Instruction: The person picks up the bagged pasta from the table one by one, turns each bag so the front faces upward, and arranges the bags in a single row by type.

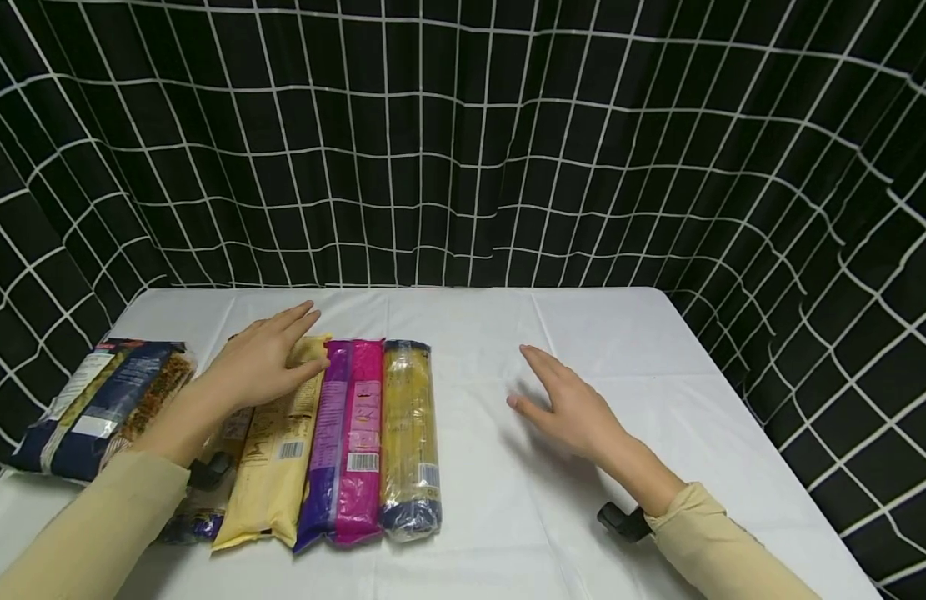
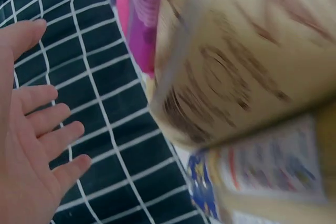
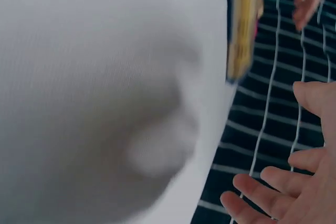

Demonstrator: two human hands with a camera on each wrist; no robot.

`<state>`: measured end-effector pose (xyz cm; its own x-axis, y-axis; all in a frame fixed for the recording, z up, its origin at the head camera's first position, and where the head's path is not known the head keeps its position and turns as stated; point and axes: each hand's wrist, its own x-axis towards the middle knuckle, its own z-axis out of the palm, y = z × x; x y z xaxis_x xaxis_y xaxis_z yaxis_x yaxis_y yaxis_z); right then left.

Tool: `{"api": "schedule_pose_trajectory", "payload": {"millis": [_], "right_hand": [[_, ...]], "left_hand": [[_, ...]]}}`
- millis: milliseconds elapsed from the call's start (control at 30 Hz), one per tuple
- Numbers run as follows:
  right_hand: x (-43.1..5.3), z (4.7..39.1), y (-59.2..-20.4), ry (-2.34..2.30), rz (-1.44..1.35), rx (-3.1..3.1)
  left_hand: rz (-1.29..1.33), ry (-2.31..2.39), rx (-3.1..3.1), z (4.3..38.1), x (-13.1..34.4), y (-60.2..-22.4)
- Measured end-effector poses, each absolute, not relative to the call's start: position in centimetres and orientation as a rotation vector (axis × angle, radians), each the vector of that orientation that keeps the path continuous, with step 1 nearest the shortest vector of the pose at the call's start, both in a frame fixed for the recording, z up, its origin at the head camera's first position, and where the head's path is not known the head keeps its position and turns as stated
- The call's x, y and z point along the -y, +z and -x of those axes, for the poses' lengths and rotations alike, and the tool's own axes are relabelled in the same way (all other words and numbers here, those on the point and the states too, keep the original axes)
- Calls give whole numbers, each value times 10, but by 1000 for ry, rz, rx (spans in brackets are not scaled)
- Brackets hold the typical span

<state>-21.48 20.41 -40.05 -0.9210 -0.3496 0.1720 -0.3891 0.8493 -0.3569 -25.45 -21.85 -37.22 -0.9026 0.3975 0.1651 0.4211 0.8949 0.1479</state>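
My left hand is above the far end of a cream-yellow packet, fingers extended and holding nothing. Beside that lies a purple and pink packet, then a clear packet of spaghetti-like yellow strands at the row's right end. Under my left forearm a see-through packet is partly hidden. Farther left a navy packet with brown and yellowish contents lies at an angle. My right hand hovers over the white cloth, right of the row, fingers spread and thumb apart. Its palm appears bare in the right wrist view.
A white cloth covers the table under the packets. Behind and along both sides hangs a black curtain with a white grid. Each wrist carries a small black device, the right one seen by the sleeve.
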Motion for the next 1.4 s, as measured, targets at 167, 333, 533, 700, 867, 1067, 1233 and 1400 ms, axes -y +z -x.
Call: {"api": "schedule_pose_trajectory", "payload": {"millis": [167,333,533,700,867,1067,1233,1400], "right_hand": [[-183,205,-404,675,-668,2941],[-164,193,-410,762,-746,2967],[-144,183,-418,806,-848,2985],[-129,174,-425,840,-924,3031],[-119,166,-427,930,-934,3089],[-108,162,-424,1080,-912,3086],[-101,164,-425,1377,-899,3010],[-98,167,-424,1538,-788,2947]], "left_hand": [[694,-318,2905,270,197,-373],[750,-409,2912,285,175,-381],[847,-540,2902,305,150,-394],[944,-645,2892,317,132,-401],[999,-678,2943,324,117,-409],[1012,-652,2973,328,110,-412],[954,-655,3047,328,112,-412],[893,-741,3046,330,111,-407]]}}
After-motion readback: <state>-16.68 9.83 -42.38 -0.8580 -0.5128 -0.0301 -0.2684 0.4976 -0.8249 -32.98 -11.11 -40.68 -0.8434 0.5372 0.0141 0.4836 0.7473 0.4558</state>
